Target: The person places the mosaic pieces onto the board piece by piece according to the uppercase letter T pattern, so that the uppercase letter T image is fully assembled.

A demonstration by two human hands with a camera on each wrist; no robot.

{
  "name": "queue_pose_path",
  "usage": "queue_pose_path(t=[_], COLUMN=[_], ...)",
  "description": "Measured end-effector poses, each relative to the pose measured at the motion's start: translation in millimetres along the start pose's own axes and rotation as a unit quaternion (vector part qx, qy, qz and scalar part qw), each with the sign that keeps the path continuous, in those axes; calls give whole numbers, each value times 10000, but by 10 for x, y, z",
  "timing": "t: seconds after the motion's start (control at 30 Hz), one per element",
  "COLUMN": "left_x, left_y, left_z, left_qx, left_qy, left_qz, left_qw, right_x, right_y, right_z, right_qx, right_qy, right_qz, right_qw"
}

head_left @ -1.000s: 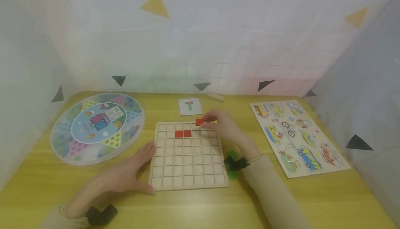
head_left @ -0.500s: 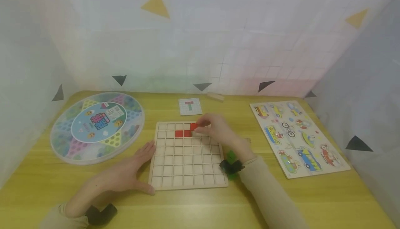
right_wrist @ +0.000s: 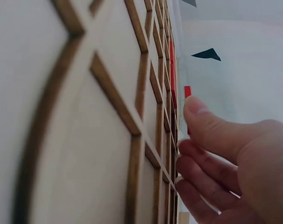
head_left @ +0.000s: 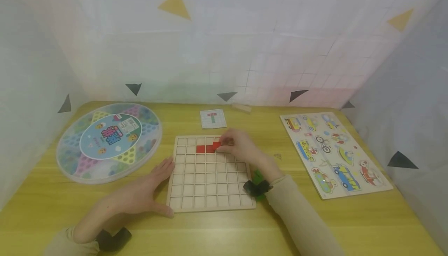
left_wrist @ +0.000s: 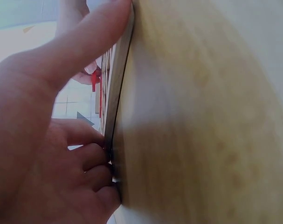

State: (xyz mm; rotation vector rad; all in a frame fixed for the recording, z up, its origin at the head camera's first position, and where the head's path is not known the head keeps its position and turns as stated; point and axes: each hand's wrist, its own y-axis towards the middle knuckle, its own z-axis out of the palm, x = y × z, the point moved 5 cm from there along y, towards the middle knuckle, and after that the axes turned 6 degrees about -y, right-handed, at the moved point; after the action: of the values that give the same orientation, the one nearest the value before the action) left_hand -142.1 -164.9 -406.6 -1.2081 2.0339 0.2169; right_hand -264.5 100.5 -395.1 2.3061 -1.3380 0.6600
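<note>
A square wooden grid board (head_left: 210, 189) lies on the table, with two red tiles (head_left: 200, 149) side by side in its second row. My right hand (head_left: 241, 145) pinches another red tile (head_left: 216, 145) between thumb and fingers, just above the board and right beside those two. In the right wrist view this red tile (right_wrist: 187, 90) stands a little off the grid, partly hidden by the thumb. My left hand (head_left: 140, 194) touches the board's left edge, thumb at the near corner and fingers further up. Green pieces (head_left: 258, 177) lie right of the board, partly hidden under my right wrist.
Behind the board are a small pattern card (head_left: 213, 119) with a red and green T and a wooden stick (head_left: 241, 108). At left lies a round board game (head_left: 110, 137). A picture puzzle (head_left: 330, 153) occupies the right side. Walls enclose the table's back and sides.
My right hand has moved left and slightly nearer, bringing the red tile from the board's far edge to just beside the two placed red tiles. The left hand has stayed put.
</note>
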Motion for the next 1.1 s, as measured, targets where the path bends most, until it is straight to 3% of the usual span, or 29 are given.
queue_pose_path(t=[0.4, 1.1], left_x=[11, 20], left_y=[6, 7], left_z=[6, 4], left_qx=[7, -24], left_qy=[-31, -62], left_qz=[-46, 16], left_qw=[10000, 10000], right_x=[-104, -96], right_y=[1, -8], right_z=[8, 6], right_qx=[142, 210], right_qy=[22, -15], right_qz=[217, 87], right_qw=[9997, 9997])
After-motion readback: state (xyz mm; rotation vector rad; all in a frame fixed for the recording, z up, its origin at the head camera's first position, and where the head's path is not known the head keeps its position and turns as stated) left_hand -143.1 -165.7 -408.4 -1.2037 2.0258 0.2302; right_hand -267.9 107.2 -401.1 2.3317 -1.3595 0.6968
